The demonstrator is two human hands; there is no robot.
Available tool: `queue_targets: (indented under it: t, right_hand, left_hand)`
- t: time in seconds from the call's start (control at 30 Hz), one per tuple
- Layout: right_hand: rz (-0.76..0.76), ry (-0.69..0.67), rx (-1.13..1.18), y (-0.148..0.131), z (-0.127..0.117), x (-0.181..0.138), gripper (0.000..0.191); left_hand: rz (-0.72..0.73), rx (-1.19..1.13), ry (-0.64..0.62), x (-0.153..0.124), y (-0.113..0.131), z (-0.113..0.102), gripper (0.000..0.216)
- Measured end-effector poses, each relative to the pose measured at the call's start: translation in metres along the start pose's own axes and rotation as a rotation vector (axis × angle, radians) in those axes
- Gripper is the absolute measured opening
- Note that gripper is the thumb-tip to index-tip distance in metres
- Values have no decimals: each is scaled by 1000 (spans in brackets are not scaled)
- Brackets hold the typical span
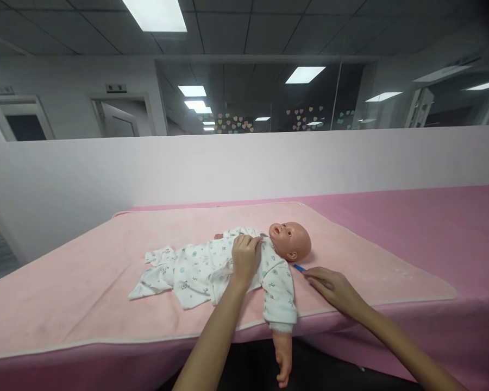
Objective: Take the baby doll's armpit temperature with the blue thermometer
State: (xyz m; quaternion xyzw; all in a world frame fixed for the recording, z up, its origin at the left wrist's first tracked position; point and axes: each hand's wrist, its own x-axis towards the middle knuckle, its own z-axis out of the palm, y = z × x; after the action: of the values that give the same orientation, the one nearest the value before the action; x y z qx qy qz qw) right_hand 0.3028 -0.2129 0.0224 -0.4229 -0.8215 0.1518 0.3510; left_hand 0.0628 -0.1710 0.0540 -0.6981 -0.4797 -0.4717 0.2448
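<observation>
We see a baby doll (pixel 290 243) lying on its back across a pale pink mat (pixel 85 282), its head to the right and its legs to the left. The mat covers the near part of a worktop (pixel 452 228) draped in deeper pink cloth. The doll wears a white printed garment (pixel 191 269), loose and rumpled around the legs. One bare doll arm (pixel 284 361) hangs over the near edge of the worktop.

Our left hand (pixel 245 255) rests on the doll's chest, just left of the chin. Its fingers are curled down onto the fabric by the collar, but we cannot tell whether they actually pinch the cloth or only press on it.

Our right hand (pixel 330 287) lies low on the mat, near the doll's head on its near right side. Its fingers are closed around a thin blue stick (pixel 299 267), whose tip pokes out towards the doll's ear.

Beyond the worktop stands a pale partition wall (pixel 228 163).
</observation>
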Motion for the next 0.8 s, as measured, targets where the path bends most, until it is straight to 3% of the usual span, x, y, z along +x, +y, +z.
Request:
queue_targets:
  t: [0.13,0.3,0.43,0.57,0.67,0.8]
  right_hand:
    - [-65,-33,-220,-1,7,-5,36]
    - [-80,67,-399,-26,9,5,29]
    - [-137,243,-243,-67,17,54,25]
    - [-247,333,17,-94,47,113,31]
    - [-220,356,121,-91,71,133,35]
    - [-182,378,171,-69,86,129,36]
  left_hand:
    - [-16,-26,-37,-1,2,-1,15]
    - [-21,-73,-93,1,6,-4,11]
    - [-33,-72,-93,1,6,-6,12]
    - [-75,-8,-96,1,1,-4,10]
    - [-146,-5,-78,1,-2,-3,12]
    - [-271,-71,-78,2,1,-1,15]
